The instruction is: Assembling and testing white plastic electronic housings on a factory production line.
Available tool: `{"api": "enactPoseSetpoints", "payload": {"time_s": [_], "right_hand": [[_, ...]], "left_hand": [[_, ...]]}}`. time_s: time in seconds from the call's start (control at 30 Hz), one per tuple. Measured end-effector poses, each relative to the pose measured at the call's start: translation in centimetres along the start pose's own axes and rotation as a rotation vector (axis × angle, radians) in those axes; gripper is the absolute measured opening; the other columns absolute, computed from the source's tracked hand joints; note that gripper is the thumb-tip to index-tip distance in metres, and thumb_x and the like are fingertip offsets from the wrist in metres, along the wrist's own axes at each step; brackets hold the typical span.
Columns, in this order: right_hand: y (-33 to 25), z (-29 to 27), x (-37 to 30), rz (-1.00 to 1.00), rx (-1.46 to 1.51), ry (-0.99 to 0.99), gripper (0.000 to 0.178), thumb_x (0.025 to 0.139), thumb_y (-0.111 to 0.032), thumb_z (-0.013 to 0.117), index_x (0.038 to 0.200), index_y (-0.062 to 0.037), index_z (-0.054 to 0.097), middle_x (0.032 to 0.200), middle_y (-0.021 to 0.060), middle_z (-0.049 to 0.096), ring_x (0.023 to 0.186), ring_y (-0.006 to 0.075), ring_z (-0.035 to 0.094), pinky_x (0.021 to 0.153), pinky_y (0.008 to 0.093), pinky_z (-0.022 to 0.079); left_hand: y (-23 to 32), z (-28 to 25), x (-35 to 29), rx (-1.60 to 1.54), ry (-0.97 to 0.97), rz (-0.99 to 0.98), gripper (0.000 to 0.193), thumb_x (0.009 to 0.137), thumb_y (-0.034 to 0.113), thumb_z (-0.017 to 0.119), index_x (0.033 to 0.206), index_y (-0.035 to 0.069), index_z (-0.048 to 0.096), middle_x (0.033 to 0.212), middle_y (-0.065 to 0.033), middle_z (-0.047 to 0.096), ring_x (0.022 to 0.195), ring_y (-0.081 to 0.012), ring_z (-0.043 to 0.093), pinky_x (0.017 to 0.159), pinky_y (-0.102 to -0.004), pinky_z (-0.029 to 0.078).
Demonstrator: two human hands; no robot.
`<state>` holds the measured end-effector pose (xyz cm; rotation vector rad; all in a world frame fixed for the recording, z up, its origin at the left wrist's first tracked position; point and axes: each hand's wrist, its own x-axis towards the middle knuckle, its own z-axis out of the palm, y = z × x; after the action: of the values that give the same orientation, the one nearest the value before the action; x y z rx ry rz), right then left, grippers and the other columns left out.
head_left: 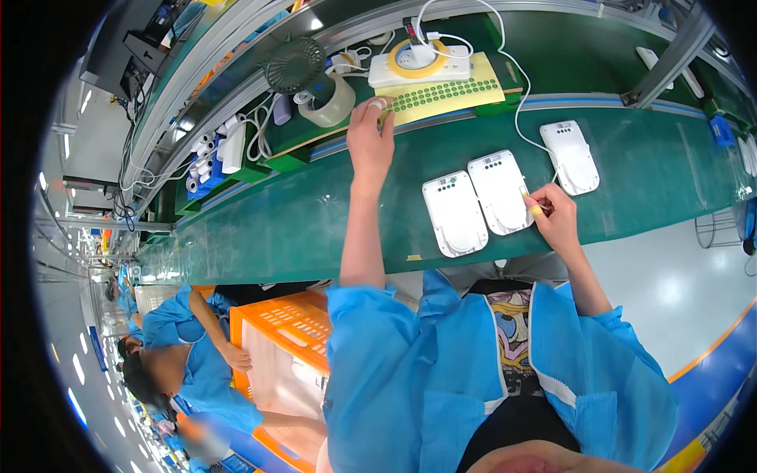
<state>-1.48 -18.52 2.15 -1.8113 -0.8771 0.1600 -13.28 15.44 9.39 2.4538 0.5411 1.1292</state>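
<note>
My left hand (371,146) reaches to the left edge of a yellow sheet of small round green stickers (445,96). Its fingers are bent together at the edge; whether a sticker is between them is too small to tell. My right hand (556,218) pinches the plug end of a white cable (516,118) against the right side of a white rounded device (500,189). A second such device (456,213) lies close on its left. A third white device (570,156) lies farther right, beyond my right hand.
A white power strip (418,67) with a yellow tape roll (396,57) sits behind the sheet. Left of it stand a small dark fan (296,67) and a wide pale tape roll (330,106). At lower left, a co-worker (185,347) reaches into an orange crate (288,323).
</note>
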Motion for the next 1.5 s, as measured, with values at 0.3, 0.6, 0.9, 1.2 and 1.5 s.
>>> {"api": "enactPoseSetpoints", "payload": {"time_s": [0.3,0.6,0.9,1.2,1.5], "right_hand": [[0.0,-0.2,0.0,0.039,0.033,-0.004,0.015,0.091,-0.005,0.076,0.087,0.0009,0.064,0.071,0.0056,0.058,0.06,0.0106,0.051,0.054,0.0266,0.042],[0.0,-0.4,-0.2,0.053,0.014,-0.006,0.013,0.091,-0.006,0.076,0.091,0.0016,0.066,0.076,0.0099,0.064,0.064,0.0154,0.06,0.058,0.0287,0.048],[-0.3,-1.1,-0.9,-0.035,-0.03,-0.032,0.016,0.094,-0.008,0.074,0.107,0.0005,0.07,0.085,0.0106,0.067,0.066,0.0176,0.062,0.062,0.0303,0.051],[-3.0,-2.9,-2.1,-0.157,-0.246,-0.222,0.072,0.078,-0.017,0.087,0.144,-0.0067,0.058,0.096,0.0136,0.059,0.085,0.0301,0.061,0.075,0.0381,0.053],[-0.7,-1.8,-2.2,-0.275,-0.357,-0.183,0.069,0.074,-0.022,0.086,0.137,-0.0061,0.063,0.082,0.0101,0.054,0.076,0.0294,0.06,0.067,0.0414,0.051]], "left_hand": [[-2.2,0.0,0.7,0.014,-0.099,0.068,0.016,0.086,0.003,0.076,0.102,0.004,0.072,0.107,-0.0112,0.074,0.101,-0.0323,0.069,0.085,-0.0419,0.056],[1.2,0.7,-1.0,0.008,-0.004,0.08,0.01,0.086,0.0,0.075,0.095,0.002,0.07,0.097,-0.0121,0.073,0.092,-0.0292,0.071,0.08,-0.0384,0.058],[7.8,8.6,-6.3,-0.385,-0.463,-0.093,0.006,0.091,0.005,0.069,0.094,0.001,0.066,0.101,-0.0168,0.064,0.099,-0.0383,0.058,0.086,-0.0461,0.05],[9.0,10.1,-5.9,-0.164,-0.503,-0.111,0.007,0.092,0.005,0.067,0.096,0.0,0.066,0.105,-0.0169,0.066,0.102,-0.0374,0.063,0.09,-0.0444,0.051],[8.7,10.8,-6.2,-0.362,-0.414,-0.194,0.018,0.088,0.002,0.071,0.103,0.005,0.062,0.101,-0.0119,0.068,0.091,-0.0318,0.071,0.08,-0.0428,0.056]]}}
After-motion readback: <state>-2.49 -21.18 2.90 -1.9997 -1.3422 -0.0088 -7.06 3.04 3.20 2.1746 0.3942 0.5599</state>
